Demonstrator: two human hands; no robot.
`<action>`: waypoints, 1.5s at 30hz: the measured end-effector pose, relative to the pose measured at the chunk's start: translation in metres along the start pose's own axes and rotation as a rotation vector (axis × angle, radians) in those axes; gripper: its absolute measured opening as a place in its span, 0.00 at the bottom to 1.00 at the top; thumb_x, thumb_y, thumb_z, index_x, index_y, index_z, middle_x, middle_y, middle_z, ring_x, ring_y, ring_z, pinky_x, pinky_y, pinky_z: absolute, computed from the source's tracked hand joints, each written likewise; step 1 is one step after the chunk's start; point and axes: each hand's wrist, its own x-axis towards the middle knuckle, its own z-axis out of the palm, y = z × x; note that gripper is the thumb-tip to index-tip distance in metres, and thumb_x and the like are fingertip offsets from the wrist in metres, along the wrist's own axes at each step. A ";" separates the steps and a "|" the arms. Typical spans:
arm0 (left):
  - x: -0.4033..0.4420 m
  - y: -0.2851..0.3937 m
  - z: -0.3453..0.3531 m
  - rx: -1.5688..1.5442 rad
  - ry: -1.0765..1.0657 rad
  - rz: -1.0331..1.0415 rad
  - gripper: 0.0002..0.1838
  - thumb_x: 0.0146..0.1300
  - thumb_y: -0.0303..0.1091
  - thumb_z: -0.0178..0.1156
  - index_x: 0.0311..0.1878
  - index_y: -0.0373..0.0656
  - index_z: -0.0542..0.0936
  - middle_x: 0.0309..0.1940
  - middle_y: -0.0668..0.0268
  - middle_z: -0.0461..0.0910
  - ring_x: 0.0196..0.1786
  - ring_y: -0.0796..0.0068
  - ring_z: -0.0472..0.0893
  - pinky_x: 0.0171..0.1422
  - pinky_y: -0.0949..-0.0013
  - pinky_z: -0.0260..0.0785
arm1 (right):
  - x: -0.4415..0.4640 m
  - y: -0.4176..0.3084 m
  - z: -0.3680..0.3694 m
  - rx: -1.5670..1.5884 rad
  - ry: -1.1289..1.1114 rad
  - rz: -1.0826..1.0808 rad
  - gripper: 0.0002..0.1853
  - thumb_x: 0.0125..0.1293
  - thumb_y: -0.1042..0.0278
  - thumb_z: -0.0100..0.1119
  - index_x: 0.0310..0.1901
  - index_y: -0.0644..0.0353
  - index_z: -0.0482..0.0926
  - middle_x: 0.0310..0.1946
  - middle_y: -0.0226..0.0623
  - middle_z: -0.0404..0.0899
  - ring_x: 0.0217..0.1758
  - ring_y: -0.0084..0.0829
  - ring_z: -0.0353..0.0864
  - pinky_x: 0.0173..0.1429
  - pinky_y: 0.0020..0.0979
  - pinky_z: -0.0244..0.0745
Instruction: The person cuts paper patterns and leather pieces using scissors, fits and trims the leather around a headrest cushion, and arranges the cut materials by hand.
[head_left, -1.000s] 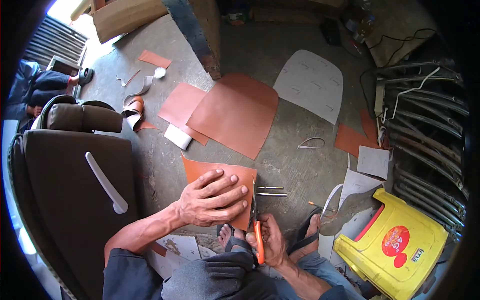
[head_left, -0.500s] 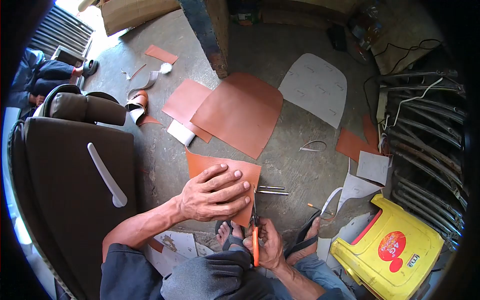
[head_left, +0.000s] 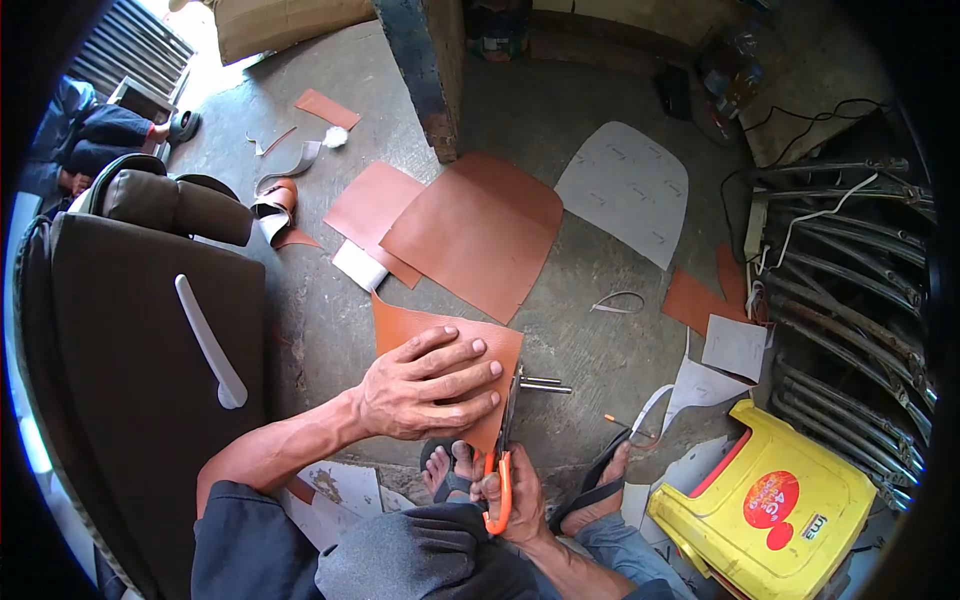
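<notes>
My left hand (head_left: 430, 385) lies palm down on a reddish-brown leather-like sheet (head_left: 400, 318), its fingers stretched out and slightly apart. The thumb is hidden. My right hand (head_left: 520, 502) grips orange-handled scissors (head_left: 503, 490) just below the sheet's right edge. The dark blades point away from me and lie along that edge; I cannot tell how wide they are apart. Two thin metal rods (head_left: 545, 387) stick out to the right beside the blade tips. My sandalled foot (head_left: 448, 473) shows below the sheet.
Cut brown panels (head_left: 480, 235) and a pale rounded panel (head_left: 627, 185) lie on the concrete floor. On the left stands a dark upholstered seat (head_left: 140, 340); a yellow plastic stool (head_left: 800, 470) and metal tube frames (head_left: 850, 290) are on the right. Another person (head_left: 85, 140) sits at upper left.
The scissor handles have turned and now show farther apart, with my right hand slightly shifted. My left hand stays in place on the sheet. The whole view has shifted a little.
</notes>
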 end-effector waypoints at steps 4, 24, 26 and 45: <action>-0.001 0.001 -0.001 -0.009 -0.012 -0.004 0.24 0.55 0.45 0.70 0.56 0.57 0.81 0.67 0.66 0.76 0.71 0.62 0.74 0.76 0.50 0.65 | 0.004 -0.002 0.000 0.009 -0.005 -0.046 0.22 0.74 0.57 0.64 0.57 0.62 0.67 0.40 0.29 0.73 0.38 0.17 0.73 0.43 0.19 0.72; -0.018 0.013 0.004 -0.019 0.027 0.037 0.17 0.62 0.40 0.64 0.56 0.59 0.81 0.66 0.70 0.79 0.72 0.63 0.74 0.79 0.51 0.61 | -0.004 -0.033 -0.032 -0.040 -0.133 0.200 0.17 0.73 0.72 0.61 0.58 0.63 0.68 0.38 0.28 0.75 0.35 0.16 0.73 0.40 0.20 0.73; -0.020 0.013 0.004 -0.015 0.014 0.032 0.17 0.62 0.40 0.64 0.56 0.59 0.81 0.66 0.70 0.79 0.72 0.63 0.74 0.79 0.51 0.61 | -0.005 -0.037 -0.033 0.011 -0.100 0.301 0.14 0.71 0.76 0.59 0.55 0.63 0.70 0.38 0.28 0.75 0.35 0.17 0.74 0.40 0.20 0.73; -0.031 0.023 0.007 0.017 0.057 0.071 0.19 0.63 0.37 0.63 0.58 0.60 0.79 0.67 0.74 0.77 0.72 0.68 0.74 0.80 0.55 0.59 | 0.042 -0.154 -0.074 -1.069 -0.318 0.348 0.26 0.57 0.53 0.79 0.51 0.60 0.80 0.27 0.28 0.81 0.29 0.20 0.78 0.36 0.28 0.76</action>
